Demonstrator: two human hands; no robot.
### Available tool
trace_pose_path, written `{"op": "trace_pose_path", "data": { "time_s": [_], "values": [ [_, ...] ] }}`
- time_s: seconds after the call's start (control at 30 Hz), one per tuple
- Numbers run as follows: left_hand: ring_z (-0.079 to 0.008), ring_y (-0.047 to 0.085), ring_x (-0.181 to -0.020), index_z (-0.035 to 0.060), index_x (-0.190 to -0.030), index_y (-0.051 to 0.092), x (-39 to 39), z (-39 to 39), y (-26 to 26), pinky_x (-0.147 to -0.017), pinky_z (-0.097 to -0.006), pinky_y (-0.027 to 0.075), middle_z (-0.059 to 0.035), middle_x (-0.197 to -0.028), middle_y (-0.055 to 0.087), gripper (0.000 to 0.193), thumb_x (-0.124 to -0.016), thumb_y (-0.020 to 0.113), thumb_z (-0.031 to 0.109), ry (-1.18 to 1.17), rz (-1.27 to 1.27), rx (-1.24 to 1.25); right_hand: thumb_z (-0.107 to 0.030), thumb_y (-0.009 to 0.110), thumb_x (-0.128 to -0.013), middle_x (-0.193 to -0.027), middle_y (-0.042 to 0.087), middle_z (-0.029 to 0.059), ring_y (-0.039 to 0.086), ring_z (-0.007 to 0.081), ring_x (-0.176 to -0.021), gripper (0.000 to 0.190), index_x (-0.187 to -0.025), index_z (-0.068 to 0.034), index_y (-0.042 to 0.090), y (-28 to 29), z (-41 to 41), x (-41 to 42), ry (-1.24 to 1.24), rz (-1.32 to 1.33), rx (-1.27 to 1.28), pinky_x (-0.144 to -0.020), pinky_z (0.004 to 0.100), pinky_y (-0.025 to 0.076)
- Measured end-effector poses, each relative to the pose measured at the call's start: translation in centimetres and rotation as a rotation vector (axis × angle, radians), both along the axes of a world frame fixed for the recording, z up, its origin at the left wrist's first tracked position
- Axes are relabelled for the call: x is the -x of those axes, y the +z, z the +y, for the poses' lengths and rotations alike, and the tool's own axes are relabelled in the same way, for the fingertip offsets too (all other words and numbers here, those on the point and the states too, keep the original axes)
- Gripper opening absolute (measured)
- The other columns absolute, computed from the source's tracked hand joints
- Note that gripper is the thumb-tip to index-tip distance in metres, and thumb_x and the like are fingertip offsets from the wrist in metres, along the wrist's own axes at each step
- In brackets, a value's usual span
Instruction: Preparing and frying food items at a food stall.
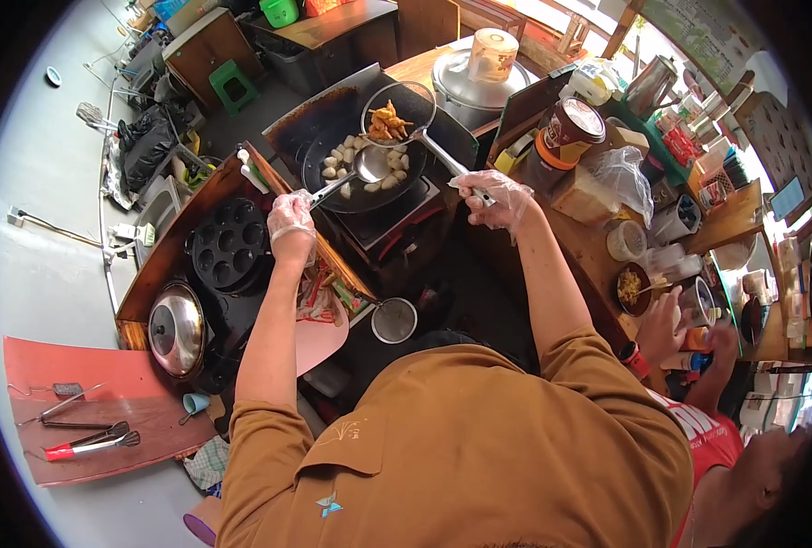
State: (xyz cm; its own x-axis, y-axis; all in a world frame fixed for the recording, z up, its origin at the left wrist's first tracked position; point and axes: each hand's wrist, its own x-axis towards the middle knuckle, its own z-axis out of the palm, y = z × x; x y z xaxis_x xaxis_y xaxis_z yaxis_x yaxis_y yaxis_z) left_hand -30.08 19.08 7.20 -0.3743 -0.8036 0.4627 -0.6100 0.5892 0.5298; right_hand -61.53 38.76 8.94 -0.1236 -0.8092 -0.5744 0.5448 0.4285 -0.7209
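Note:
Clear plastic gloves cover both of my hands. My left hand [292,218] grips the handle of a metal ladle [372,164], whose bowl is over the black wok [323,195]. Several pale pieces of food [343,155] lie in the wok, around the ladle. In my right hand [496,198] is the handle of a round wire-mesh strainer [425,103]. Browned fried pieces [388,123] rest in the strainer, above the wok's far right side. The wok sits on a stove [406,219], with a dark metal splash guard [296,113] behind it.
At left are a black moulded pan [229,240], a domed metal lid [176,330] and a red shelf with tongs [94,442]. A small sieve [394,320] hangs near my body. On the right, a person [707,438] reaches beside a bowl of food [632,289]. A lidded pot [471,81] stands beyond the wok.

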Motion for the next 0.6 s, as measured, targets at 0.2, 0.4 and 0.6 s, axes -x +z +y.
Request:
{"op": "trace_pose_path", "data": {
  "time_s": [0.2,0.4,0.6],
  "values": [
    [-0.0393,0.065,-0.087,0.0024,-0.098,0.064,-0.3,-0.1,-0.7,-0.077,-0.0477,0.05,-0.0195,-0.091,0.068,0.02,-0.095,0.051,0.018,-0.004,-0.018,-0.012,-0.023,0.065,-0.089,-0.055,0.05,0.0003,0.045,0.0119,-0.045,0.025,-0.071,-0.01,0.053,0.3,0.3,-0.7,-0.026,-0.004,-0.011,-0.051,0.0284,0.045],
    [-0.0396,0.065,-0.086,0.002,-0.098,0.063,0.3,0.0,-1.6,-0.076,-0.0472,0.051,-0.0203,-0.092,0.068,0.021,-0.096,0.05,0.019,-0.074,-0.012,0.011,-0.023,0.065,-0.087,-0.055,0.05,0.0011,0.045,0.013,-0.047,0.025,-0.07,-0.011,0.052,0.6,0.9,-2.1,-0.06,-0.011,0.008,-0.05,0.0276,0.043],
    [-0.0389,0.066,-0.084,0.0051,-0.094,0.061,-0.7,-2.0,-2.2,-0.073,-0.0475,0.052,-0.0185,-0.087,0.068,0.023,-0.098,0.048,0.023,-0.053,-0.092,0.073,-0.02,0.064,-0.088,-0.054,0.049,0.0012,0.035,0.0107,-0.043,0.024,-0.069,-0.01,0.052,1.7,1.3,-5.3,-0.092,-0.019,0.032,-0.051,0.0279,0.04]
  ]
}}
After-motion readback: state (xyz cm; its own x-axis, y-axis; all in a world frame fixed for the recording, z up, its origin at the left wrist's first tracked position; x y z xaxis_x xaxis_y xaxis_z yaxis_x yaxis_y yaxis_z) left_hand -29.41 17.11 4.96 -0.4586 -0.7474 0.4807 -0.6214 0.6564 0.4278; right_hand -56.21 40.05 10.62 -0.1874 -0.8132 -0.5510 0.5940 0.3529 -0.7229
